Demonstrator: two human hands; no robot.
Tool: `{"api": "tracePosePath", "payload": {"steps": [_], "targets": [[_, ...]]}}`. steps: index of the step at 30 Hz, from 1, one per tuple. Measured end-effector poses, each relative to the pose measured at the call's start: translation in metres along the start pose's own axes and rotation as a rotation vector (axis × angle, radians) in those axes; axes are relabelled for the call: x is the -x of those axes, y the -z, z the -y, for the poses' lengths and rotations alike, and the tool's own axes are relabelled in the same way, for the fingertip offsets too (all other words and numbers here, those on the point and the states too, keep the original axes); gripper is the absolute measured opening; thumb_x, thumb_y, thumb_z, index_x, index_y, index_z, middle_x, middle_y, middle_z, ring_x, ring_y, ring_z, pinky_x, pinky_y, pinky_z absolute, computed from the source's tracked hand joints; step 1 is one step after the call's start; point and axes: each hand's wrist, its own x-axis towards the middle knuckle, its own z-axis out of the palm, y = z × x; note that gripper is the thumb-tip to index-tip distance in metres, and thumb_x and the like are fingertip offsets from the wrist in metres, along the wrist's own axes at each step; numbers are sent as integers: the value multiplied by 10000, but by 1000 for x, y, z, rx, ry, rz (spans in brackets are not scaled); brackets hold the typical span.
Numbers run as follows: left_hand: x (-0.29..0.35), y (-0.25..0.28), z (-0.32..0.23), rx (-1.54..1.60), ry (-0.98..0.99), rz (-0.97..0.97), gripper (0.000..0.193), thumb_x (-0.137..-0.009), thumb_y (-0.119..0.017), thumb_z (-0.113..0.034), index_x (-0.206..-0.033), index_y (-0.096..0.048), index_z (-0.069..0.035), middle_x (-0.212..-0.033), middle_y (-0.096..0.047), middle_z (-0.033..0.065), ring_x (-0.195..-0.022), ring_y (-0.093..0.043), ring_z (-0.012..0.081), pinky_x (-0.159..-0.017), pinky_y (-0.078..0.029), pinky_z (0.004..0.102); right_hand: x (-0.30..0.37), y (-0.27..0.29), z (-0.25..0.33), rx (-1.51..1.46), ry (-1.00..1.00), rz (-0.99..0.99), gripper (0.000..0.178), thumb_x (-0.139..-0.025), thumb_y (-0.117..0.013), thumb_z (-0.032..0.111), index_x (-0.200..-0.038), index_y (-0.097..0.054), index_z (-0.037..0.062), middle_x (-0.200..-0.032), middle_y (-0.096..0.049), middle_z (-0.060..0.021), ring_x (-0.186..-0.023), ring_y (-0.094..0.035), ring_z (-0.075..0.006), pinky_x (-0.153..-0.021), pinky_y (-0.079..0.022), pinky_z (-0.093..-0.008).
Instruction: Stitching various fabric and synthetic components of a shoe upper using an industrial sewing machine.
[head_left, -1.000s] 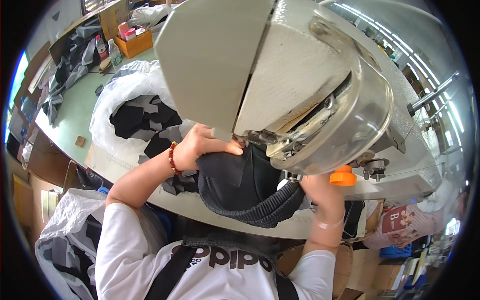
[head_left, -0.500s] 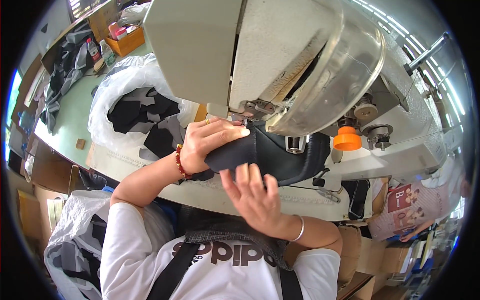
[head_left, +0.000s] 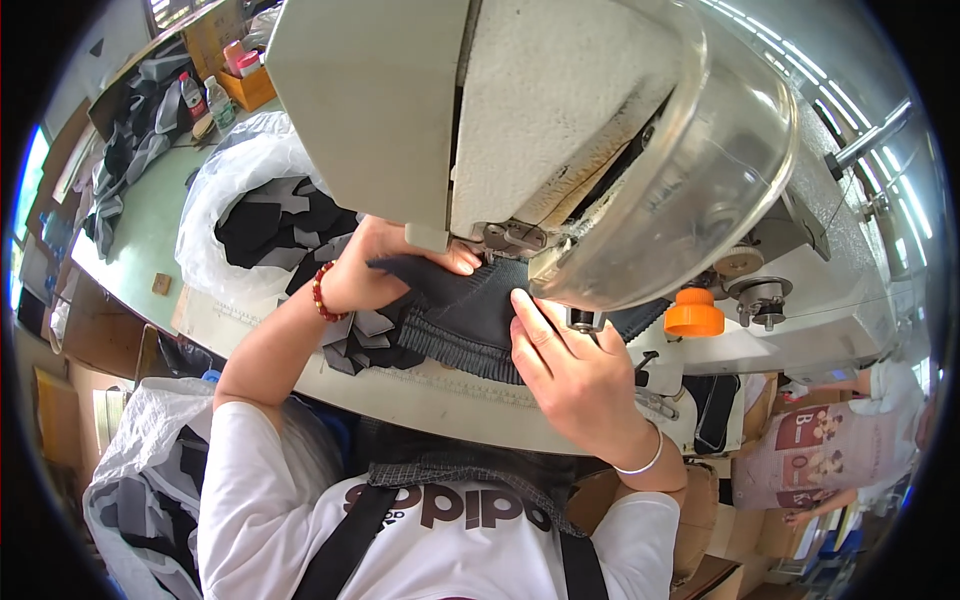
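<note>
A dark fabric piece (head_left: 455,325) with a gathered, ribbed edge lies under the head of a sewing machine (head_left: 560,110). My left hand (head_left: 375,270) grips its left part, the thumb on top close to the needle area and the other fingers hidden beneath a raised flap. On the right, my right hand (head_left: 580,375) lies with fingers stretched out flat on the fabric, fingertips just in front of the machine's foot. The needle itself is hidden by the machine head and a clear plastic guard (head_left: 690,170).
Left of the machine, a white plastic bag (head_left: 205,215) holds black and grey fabric cuttings. An orange knob (head_left: 693,313) juts from the machine's right. Bottles (head_left: 219,103) stand at the back left; another sack (head_left: 165,420) sits low left. A person (head_left: 820,450) is at the right.
My right hand has come forward and right, down onto the fabric. The left hand has shifted left and now holds a lifted flap. The fabric has turned, bringing its ribbed edge to the front.
</note>
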Motion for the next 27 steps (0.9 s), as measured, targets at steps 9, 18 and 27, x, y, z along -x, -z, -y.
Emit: {"api": "tracePosePath", "payload": {"steps": [9,18,27], "targets": [[-28,4,19,-10,-30,76,422,-687,-602,101,-1056,-788,18,-1129,-788,180,-1121,-744,339,-1002,-567,441,-3,-15,-57,-197,48,6,397,-826,-715,138,-1216,-786,143,-947,-694,-25,-1000,-704,-216,-894,-528,-409],[-44,17,24,-253,-103,162,295,-754,-708,23,-1040,-771,-15,-1154,-780,156,-1132,-732,339,-991,-562,438,-4,-22,-66,-263,-19,-14,379,-774,-690,84,-1128,-816,134,-1110,-759,-71,-983,-727,-233,-849,-514,-405],[-31,23,32,450,192,105,632,-601,-567,168,-1184,-761,17,-1294,-742,158,-1311,-656,314,-1143,-484,436,-3,-24,-74,-281,-44,50,529,-730,-659,13,-1191,-820,215,-1251,-777,-76,-1066,-758,-241,-885,-590,-379]]}}
